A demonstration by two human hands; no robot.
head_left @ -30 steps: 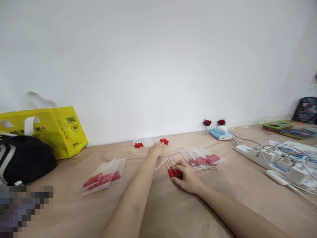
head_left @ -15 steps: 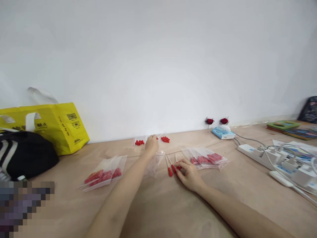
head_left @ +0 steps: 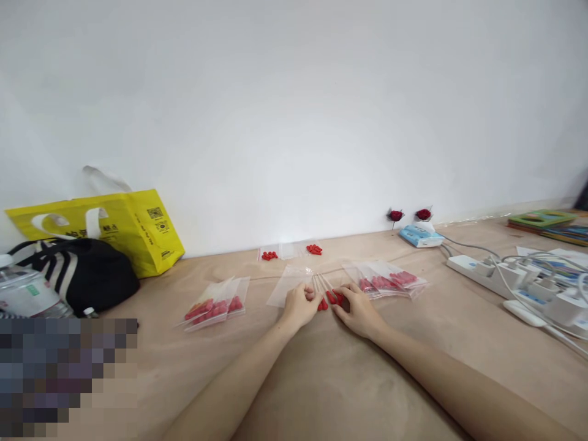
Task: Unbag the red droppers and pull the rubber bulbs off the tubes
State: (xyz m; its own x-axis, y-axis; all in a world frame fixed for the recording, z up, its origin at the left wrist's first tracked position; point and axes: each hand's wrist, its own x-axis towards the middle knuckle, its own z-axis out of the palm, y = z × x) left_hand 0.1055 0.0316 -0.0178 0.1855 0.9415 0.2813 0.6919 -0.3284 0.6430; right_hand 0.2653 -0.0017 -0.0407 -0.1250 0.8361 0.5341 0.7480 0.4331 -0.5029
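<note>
In the middle of the table lie several thin pale sticks with red bulb-like tips (head_left: 323, 304), fanned out with the tips toward me. My left hand (head_left: 302, 305) is at their left side, thumb and fingers pinched on a red-tipped stick. From the right, my right hand (head_left: 359, 311) curls its fingers over the red tips of other sticks. A clear plastic bag (head_left: 283, 286) lies flat behind my left hand. Clear bags of red pieces sit to the left (head_left: 215, 306) and to the right (head_left: 388, 280) of the hands.
Near the wall, small red pieces (head_left: 269, 255) and another red cluster (head_left: 314, 249) lie on clear bags. At left stand a yellow bag (head_left: 138, 229), a black bag (head_left: 98, 275) and a plastic bottle (head_left: 27, 291). A tissue pack (head_left: 420, 236) and a power strip with cables (head_left: 473, 269) are at right.
My left hand has come back from the bags by the wall to the red-tipped sticks. My right hand stays at the sticks. The view has shifted slightly left.
</note>
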